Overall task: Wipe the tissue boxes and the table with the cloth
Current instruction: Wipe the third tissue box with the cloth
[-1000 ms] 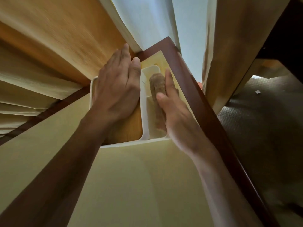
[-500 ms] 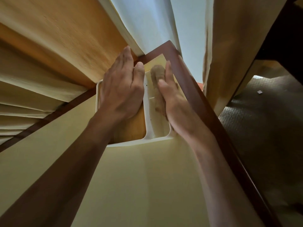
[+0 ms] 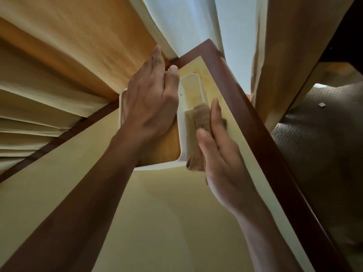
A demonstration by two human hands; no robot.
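While both hands work at the far corner of the table [image 3: 176, 222], only one tissue box [image 3: 182, 122] shows, along with one cloth [image 3: 199, 122], one table and two bare forearms. The box is white with rounded corners and a wood-coloured top panel; along its right side runs a white open compartment, split by a low divider. It stands near the table's far right corner, close to the dark brown wooden border that frames the pale yellow top.

The left hand [image 3: 151, 101] lies flat on the wood panel, fingers straight and together, pressing down and holding nothing. The right hand [image 3: 220, 152] presses the cloth against the box's right side, fingers laid along it and thumb bearing on it from the left. The cloth is brown, fuzzy and bunched; part sits at the divider in the compartment, and a lower end hangs out past the box's near right corner.

Much of the panel is covered by the left hand and wrist. The right palm hides most of the cloth, so whether the fingers curl round it cannot be told. Beige curtains [image 3: 59, 65] hang behind the table, with a pale blue-white strip [image 3: 176, 22] between them that is hard to identify. At the right, dark patterned floor [image 3: 318, 144] shows, with a small white scrap [image 3: 321, 104] too small to name.
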